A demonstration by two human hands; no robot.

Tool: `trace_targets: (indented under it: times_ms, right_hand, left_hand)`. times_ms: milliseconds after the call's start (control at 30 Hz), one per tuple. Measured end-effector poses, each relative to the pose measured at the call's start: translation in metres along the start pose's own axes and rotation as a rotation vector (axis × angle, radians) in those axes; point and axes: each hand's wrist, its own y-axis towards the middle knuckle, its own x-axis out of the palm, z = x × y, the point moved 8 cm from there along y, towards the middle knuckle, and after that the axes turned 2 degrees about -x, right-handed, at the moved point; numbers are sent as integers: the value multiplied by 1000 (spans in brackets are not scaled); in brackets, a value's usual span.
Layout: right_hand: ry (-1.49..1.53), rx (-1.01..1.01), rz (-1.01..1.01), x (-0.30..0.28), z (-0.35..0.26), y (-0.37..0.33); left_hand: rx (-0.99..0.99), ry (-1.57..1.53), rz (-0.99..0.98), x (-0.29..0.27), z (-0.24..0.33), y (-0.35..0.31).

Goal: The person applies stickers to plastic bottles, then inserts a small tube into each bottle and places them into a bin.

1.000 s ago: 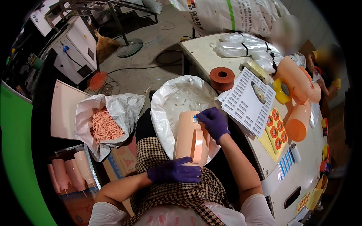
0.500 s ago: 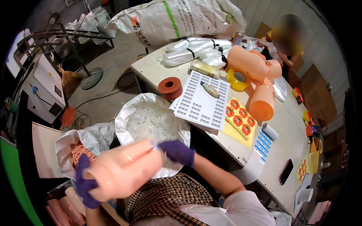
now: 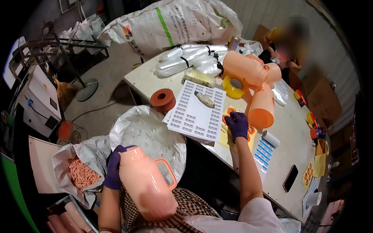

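A peach plastic jug body (image 3: pixel 142 180) with a looped handle leans at a slant against my checked apron, its wide bottom nearest me. My left hand (image 3: pixel 114 167), in a purple glove, grips it by the upper left side. On the table, my purple-gloved right hand (image 3: pixel 237 126) rests over a yellow sheet of red-orange round stickers (image 3: pixel 248 145). Its fingers are bent down close together on the sheet, and whatever is between the fingertips is hidden. Printed white label sheets (image 3: pixel 196 112) lie beside it, a patterned oval object (image 3: pixel 204 99) on top.
More peach jugs (image 3: pixel 244 69) lie beyond the stickers, near yellow tape (image 3: pixel 233 87) and a brown roll (image 3: pixel 162 100). A white sack of clear plastic rings (image 3: pixel 179 153) and a bag of pink strips (image 3: pixel 82 173) stand left. A phone (image 3: pixel 290 178) lies right; another person sits at the far side.
My right hand has left the jug and reached right to the sticker sheet. The jug has swung from lying sideways to slanting, its handle now facing right, still in my left hand.
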Motion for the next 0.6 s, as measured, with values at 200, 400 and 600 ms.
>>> trace_targets:
  times_ms: [200,400,600]
  right_hand:
    - [-41,-17,-5,-10,14,3]
    - [163,55,-65,-8,19,5]
    - [404,369,-144,3,50,-3]
  left_hand:
    - [-66,-31,64,1,-8,3]
    - [-100,-28,143,-13,-12,-2]
    - [-75,115,140,3,-7,12]
